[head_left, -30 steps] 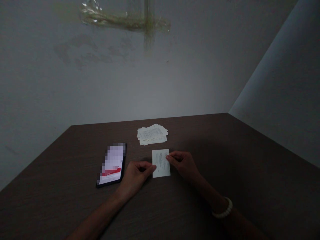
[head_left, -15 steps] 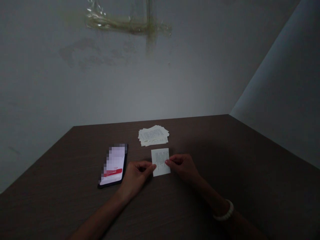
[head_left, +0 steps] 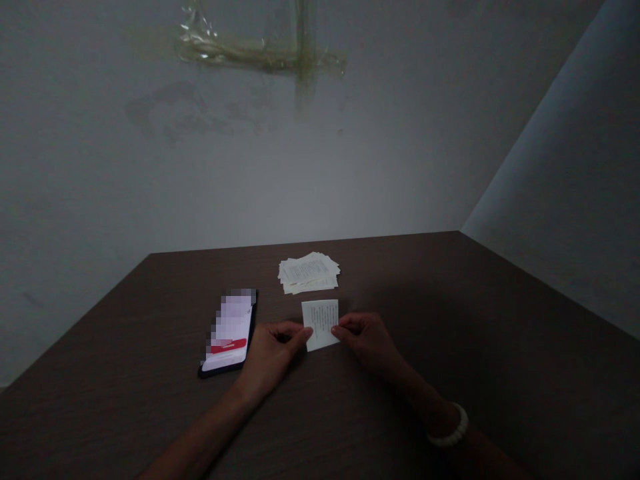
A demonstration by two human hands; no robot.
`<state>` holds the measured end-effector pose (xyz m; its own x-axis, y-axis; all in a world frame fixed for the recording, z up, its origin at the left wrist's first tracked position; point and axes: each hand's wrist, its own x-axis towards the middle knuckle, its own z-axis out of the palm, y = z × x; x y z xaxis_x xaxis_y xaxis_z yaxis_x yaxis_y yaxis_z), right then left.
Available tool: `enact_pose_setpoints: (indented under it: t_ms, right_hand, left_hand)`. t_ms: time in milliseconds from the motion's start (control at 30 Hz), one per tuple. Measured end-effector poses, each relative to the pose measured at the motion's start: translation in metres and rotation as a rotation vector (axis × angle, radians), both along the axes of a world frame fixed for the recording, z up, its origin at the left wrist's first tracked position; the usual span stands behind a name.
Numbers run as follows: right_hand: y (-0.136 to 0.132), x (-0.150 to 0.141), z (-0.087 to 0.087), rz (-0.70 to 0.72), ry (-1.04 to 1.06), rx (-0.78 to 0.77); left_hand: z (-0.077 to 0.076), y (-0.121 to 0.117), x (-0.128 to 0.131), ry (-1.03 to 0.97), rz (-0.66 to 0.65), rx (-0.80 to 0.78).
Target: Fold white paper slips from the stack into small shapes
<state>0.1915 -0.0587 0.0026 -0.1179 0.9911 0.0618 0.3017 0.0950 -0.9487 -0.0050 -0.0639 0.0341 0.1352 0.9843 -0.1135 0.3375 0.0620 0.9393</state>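
A small white paper slip (head_left: 321, 325) with printed lines is pinched between my two hands, a little above the brown table or just at it; I cannot tell which. My left hand (head_left: 277, 350) grips its left edge between thumb and fingers. On the opposite edge, my right hand (head_left: 367, 337) holds it the same way. Just beyond the slip lies a loose pile of similar printed papers (head_left: 309, 272), fanned unevenly. A smartphone (head_left: 229, 333) with a lit, partly blurred screen rests left of my left hand.
The dark brown table (head_left: 125, 347) runs back to a grey wall (head_left: 390, 160). Yellowed clear tape (head_left: 250, 57) clings to the wall above. On the right, a slanting pale surface (head_left: 565, 180) borders the table. A light beaded bracelet (head_left: 453, 427) circles my right wrist.
My right hand has shifted slightly toward the slip's right edge, and the slip's tilt has changed a little. Both hands keep hold of it. The view has moved very slightly.
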Motion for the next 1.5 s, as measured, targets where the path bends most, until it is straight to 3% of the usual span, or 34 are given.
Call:
enact_pose_setpoints:
  t_ms: [167, 400, 633, 733, 900, 1067, 1300, 1500]
  right_hand:
    - [0.000, 0.002, -0.002, 0.065, 0.085, -0.025]
    - [-0.001, 0.003, 0.000, 0.111, 0.037, -0.008]
    - [-0.004, 0.003, 0.001, 0.213, -0.001, 0.024]
    - [-0.004, 0.004, -0.002, 0.234, 0.006, 0.000]
    - [-0.003, 0.004, -0.002, 0.210, 0.005, 0.011]
    - [-0.002, 0.001, -0.002, 0.098, -0.030, 0.068]
    - [-0.003, -0.003, -0.015, -0.012, -0.378, 0.240]
    - [-0.007, -0.002, -0.010, 0.054, -0.577, 0.358]
  left_hand:
    - [-0.003, 0.002, -0.003, -0.023, 0.013, -0.002]
    - [-0.007, 0.004, -0.006, -0.007, -0.018, 0.085]
    - [-0.010, 0.012, -0.013, -0.047, 0.158, 0.198]
    - [-0.007, 0.012, -0.014, -0.042, 0.166, 0.199]
    - [-0.007, 0.012, -0.014, -0.073, 0.154, 0.162]
    - [-0.016, 0.012, -0.010, -0.055, 0.076, 0.103]
    - [-0.019, 0.010, -0.008, 0.163, -0.070, 0.095]
    - [-0.023, 0.010, -0.012, 0.414, -0.119, 0.296]
